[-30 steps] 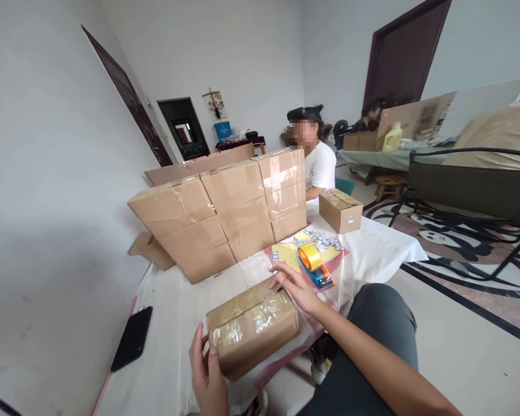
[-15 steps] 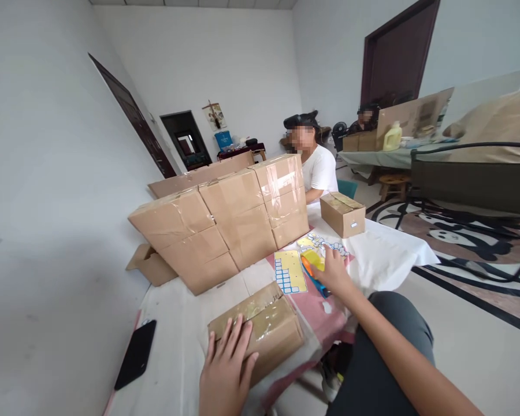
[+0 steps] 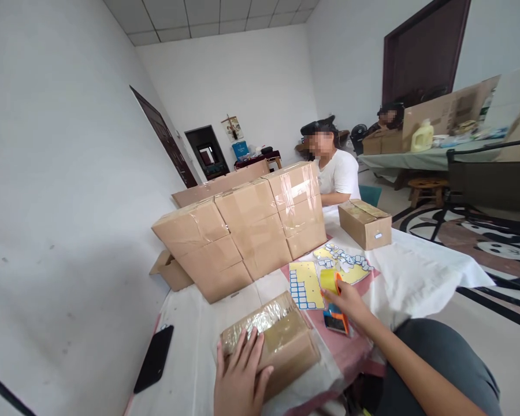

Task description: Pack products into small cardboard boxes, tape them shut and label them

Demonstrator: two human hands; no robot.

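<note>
My left hand [image 3: 241,370] lies with spread fingers on top of a taped cardboard box [image 3: 286,341] at the near edge of the table. My right hand [image 3: 349,300] is closed around a tape dispenser [image 3: 337,319] with a blue and orange body and a roll of yellow tape [image 3: 329,281]. The dispenser is just right of the box, its blue end pointing toward me. Beside it lies a yellow sheet with blue-outlined squares [image 3: 304,283]. A second sheet with small pale pieces [image 3: 342,260] is behind the dispenser.
A wall of stacked cardboard boxes [image 3: 251,237] stands across the table. Another box [image 3: 364,224] sits at the right, and a black phone [image 3: 154,358] lies at the left edge. Across the table sits a person in a white shirt [image 3: 340,173]; another person is farther back.
The tape dispenser has turned in my right hand, its blue and orange end now facing me. My left hand stays on the box. The whole view has shifted.
</note>
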